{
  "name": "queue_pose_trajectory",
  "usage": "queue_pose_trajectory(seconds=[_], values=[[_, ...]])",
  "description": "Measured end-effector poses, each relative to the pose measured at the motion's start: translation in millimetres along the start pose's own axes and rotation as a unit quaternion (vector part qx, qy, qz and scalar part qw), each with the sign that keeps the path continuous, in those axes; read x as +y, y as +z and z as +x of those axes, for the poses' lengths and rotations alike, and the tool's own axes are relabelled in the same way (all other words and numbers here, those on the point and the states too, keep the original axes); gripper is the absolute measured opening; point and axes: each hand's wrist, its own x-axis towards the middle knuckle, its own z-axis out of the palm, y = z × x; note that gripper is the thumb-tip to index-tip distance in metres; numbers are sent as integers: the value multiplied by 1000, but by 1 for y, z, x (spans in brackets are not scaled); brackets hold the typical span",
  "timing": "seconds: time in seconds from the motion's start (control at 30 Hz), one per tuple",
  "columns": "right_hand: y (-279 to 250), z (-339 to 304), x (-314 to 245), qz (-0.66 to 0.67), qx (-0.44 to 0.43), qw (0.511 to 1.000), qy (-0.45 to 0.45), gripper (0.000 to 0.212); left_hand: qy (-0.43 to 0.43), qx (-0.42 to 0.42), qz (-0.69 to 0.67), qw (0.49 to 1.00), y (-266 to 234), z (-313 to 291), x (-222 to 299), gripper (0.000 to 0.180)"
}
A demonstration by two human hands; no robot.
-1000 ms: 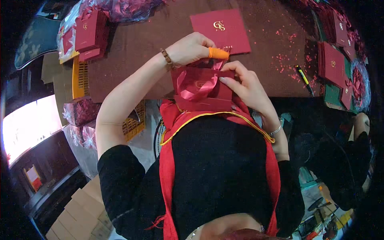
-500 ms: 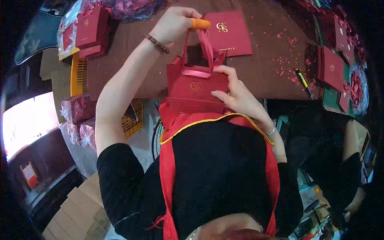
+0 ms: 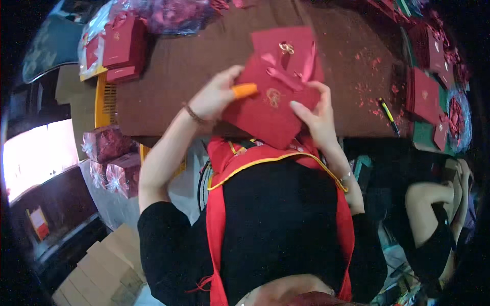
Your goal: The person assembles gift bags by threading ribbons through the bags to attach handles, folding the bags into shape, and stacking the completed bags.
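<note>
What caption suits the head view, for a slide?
Left hand and right hand hold a tilted red bag with pink ribbon handles at a brown table.

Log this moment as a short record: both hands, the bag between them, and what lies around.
left hand: at the left edge of the red bag, orange finger cover over its front; grip unclear
right hand: holding the bag's right side, thumb in front
bag pose: tilted, ribbon handles at its upper end
beyond bag: flat red piece on the brown table
table's right: yellow-and-black pen, scattered red bits
</note>
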Motion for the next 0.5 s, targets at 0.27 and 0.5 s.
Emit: queue_pose_trajectory(seconds=[0.27, 0.5], values=[[-7, 0, 9, 112, 65, 990, 53, 20, 121, -120, 80, 982, 9, -19, 9, 74], [4, 8, -1, 110, -82, 986, 94, 48, 141, 14, 381, 914, -74, -75, 98, 61]])
